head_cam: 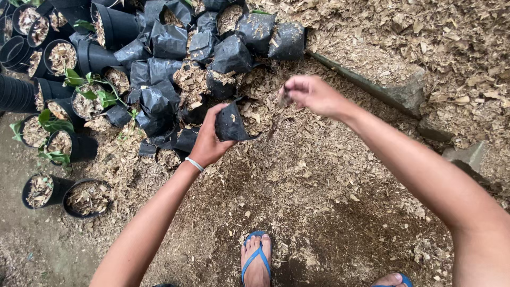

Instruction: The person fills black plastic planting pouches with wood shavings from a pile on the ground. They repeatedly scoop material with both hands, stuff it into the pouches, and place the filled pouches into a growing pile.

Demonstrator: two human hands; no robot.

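My left hand grips a small black plastic grow bag by its side and holds it tilted, mouth toward the right. My right hand hovers a little above and right of the bag, fingers pinched around a clump of wood shavings, with bits falling from it. Loose pale wood shavings cover the ground under both hands. Behind the bag lies a heap of black plastic bags, several stuffed with shavings.
Black round pots filled with shavings stand at the left, some holding green seedlings. A stack of empty pots lies at the far left. A concrete ledge runs diagonally at the upper right. My feet in blue sandals are at the bottom.
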